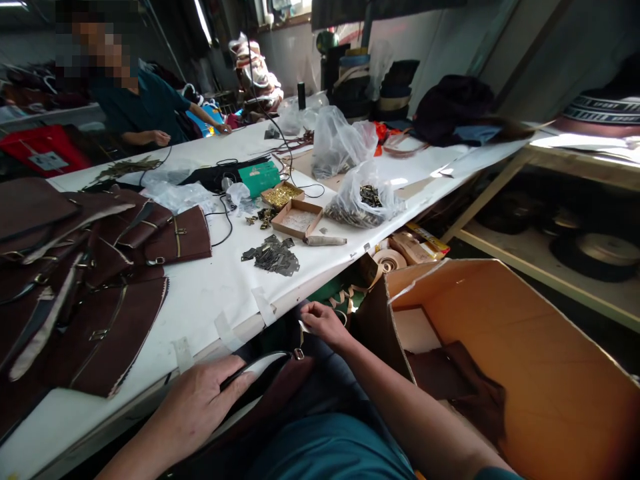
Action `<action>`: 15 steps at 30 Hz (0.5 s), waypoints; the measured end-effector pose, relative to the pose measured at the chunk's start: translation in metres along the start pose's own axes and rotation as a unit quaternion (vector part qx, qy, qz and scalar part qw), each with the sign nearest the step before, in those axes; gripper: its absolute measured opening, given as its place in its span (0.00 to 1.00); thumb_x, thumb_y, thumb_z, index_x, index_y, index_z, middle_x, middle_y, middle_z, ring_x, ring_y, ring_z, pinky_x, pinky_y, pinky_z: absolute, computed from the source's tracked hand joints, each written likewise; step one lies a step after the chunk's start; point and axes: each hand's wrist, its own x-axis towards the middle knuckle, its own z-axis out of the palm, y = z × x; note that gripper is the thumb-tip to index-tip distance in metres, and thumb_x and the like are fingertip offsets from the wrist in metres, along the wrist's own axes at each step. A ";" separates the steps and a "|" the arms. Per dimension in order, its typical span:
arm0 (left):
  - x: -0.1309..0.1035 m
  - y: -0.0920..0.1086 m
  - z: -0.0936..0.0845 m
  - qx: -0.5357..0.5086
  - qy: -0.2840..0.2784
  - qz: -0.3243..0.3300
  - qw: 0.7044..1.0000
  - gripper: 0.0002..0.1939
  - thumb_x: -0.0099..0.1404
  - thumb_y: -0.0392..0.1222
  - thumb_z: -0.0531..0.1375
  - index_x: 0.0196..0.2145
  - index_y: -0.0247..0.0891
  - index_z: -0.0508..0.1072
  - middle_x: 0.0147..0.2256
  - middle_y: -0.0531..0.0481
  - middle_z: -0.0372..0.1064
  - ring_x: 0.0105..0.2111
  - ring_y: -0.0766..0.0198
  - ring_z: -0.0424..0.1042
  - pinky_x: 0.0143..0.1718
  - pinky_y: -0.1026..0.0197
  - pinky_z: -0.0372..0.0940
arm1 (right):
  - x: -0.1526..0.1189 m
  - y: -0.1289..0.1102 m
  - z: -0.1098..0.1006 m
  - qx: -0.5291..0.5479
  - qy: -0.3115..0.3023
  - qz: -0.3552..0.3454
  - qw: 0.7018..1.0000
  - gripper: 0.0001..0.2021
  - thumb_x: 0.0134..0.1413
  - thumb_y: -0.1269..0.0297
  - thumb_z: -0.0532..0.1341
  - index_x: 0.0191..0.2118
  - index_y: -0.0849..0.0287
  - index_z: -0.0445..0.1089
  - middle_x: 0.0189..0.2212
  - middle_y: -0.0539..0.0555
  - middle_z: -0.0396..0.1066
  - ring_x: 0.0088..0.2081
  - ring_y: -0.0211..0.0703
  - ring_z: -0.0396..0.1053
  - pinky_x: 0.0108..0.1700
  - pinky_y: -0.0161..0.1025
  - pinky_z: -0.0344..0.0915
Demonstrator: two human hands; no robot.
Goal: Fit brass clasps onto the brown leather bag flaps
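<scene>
My left hand [203,397] is closed on the edge of a dark brown leather bag piece [283,390] lying on my lap, its thumb on top of a pale-lined strap. At the far end of that strap is a small metal buckle [299,354]. Just beyond the buckle my right hand [323,323] pinches a narrow light-coloured strip end [304,327]; the fingertips partly hide it. On the table ahead lies a heap of flat dark metal plates [273,255]. Near it are a shallow box [299,220], a tray of gold-coloured fittings [283,195] and a wrapped stick-like tool [326,241].
Brown leather bag pieces [105,280] with zips and buckles are piled on the left of the white table [210,300]. Plastic bags of metal parts [367,203] stand farther right. A large cardboard box [520,333] is at my right. Across the table another person [145,107] works.
</scene>
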 end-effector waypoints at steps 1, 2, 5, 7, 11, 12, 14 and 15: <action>-0.002 -0.002 0.001 -0.001 -0.002 0.002 1.000 0.22 0.77 0.57 0.51 0.30 0.43 0.69 0.29 0.54 0.73 0.32 0.59 0.73 0.35 0.61 0.61 | -0.002 0.002 0.000 -0.001 -0.005 0.001 1.000 0.16 0.53 0.53 0.67 0.42 0.60 0.74 0.30 0.51 0.74 0.30 0.40 0.68 0.35 0.37 0.67; -0.004 -0.004 0.002 -0.002 -0.006 0.003 1.000 0.22 0.78 0.57 0.51 0.31 0.44 0.70 0.29 0.54 0.73 0.32 0.60 0.73 0.35 0.61 0.61 | -0.005 0.005 0.001 -0.002 -0.007 0.003 1.000 0.17 0.53 0.53 0.67 0.43 0.60 0.75 0.32 0.52 0.76 0.31 0.40 0.70 0.37 0.38 0.68; -0.010 -0.009 0.005 -0.012 -0.010 -0.001 1.000 0.23 0.78 0.58 0.50 0.31 0.43 0.70 0.28 0.54 0.72 0.31 0.60 0.73 0.35 0.61 0.61 | -0.018 0.014 0.005 -0.015 -0.009 0.008 1.000 0.18 0.57 0.54 0.65 0.48 0.60 0.77 0.35 0.55 0.79 0.34 0.45 0.75 0.42 0.42 0.72; -0.014 -0.013 0.007 -0.024 -0.008 -0.003 1.000 0.23 0.78 0.58 0.50 0.31 0.44 0.71 0.28 0.54 0.71 0.31 0.60 0.73 0.34 0.61 0.61 | -0.029 0.021 0.009 -0.023 -0.014 0.008 1.000 0.16 0.60 0.56 0.61 0.47 0.59 0.79 0.37 0.56 0.81 0.40 0.49 0.78 0.48 0.45 0.73; -0.018 -0.020 0.009 -0.047 -0.033 0.014 0.998 0.20 0.78 0.55 0.51 0.33 0.44 0.73 0.31 0.54 0.74 0.34 0.60 0.74 0.38 0.61 0.63 | -0.044 0.029 0.014 -0.147 -0.064 -0.060 0.985 0.17 0.64 0.65 0.55 0.49 0.57 0.80 0.43 0.55 0.82 0.47 0.50 0.78 0.55 0.44 0.70; -0.019 -0.020 0.009 -0.050 -0.042 0.027 0.998 0.19 0.78 0.54 0.51 0.34 0.44 0.73 0.33 0.53 0.74 0.35 0.60 0.75 0.39 0.61 0.63 | -0.045 0.029 0.014 -0.191 -0.083 -0.083 0.974 0.18 0.65 0.67 0.54 0.50 0.56 0.80 0.43 0.55 0.82 0.47 0.49 0.78 0.56 0.44 0.68; -0.020 -0.017 0.007 -0.060 -0.061 0.050 0.995 0.17 0.78 0.52 0.53 0.35 0.44 0.74 0.36 0.53 0.75 0.38 0.60 0.75 0.41 0.62 0.63 | -0.045 0.026 0.013 -0.251 -0.116 -0.114 0.954 0.19 0.65 0.69 0.53 0.51 0.56 0.80 0.41 0.53 0.82 0.47 0.48 0.78 0.58 0.44 0.66; -0.021 -0.015 0.006 -0.066 -0.072 0.057 0.994 0.16 0.78 0.52 0.54 0.35 0.44 0.74 0.37 0.53 0.75 0.38 0.60 0.76 0.42 0.62 0.63 | -0.045 0.023 0.012 -0.266 -0.130 -0.119 0.948 0.19 0.65 0.70 0.52 0.51 0.57 0.80 0.41 0.53 0.82 0.46 0.48 0.78 0.59 0.44 0.65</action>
